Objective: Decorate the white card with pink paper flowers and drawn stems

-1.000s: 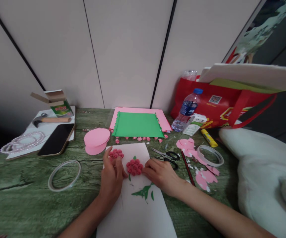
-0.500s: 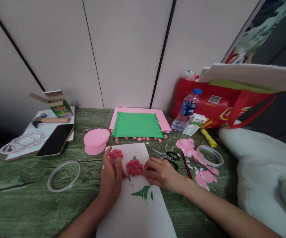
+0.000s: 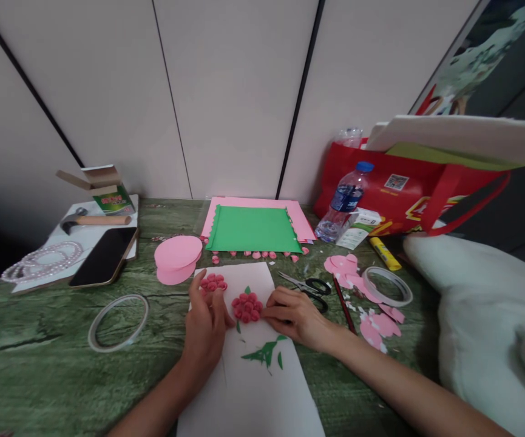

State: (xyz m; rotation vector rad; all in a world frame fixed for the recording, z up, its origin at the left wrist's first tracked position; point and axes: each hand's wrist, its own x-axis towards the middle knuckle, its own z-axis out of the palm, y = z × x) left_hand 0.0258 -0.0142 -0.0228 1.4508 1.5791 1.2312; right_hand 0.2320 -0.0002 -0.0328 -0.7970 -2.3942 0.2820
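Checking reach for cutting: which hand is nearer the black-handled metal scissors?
Right. The right hand lies just on the near side of the black-handled metal scissors; the left hand rests farther left, across the pink paper rosette cluster.

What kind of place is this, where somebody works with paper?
Probably a paper-craft table at home, though I cannot be sure. A green wood-grain tabletop against a plain pale wall carries black-handled scissors, a green paper sheet and a white paper sheet with a cluster of pink paper rosettes.
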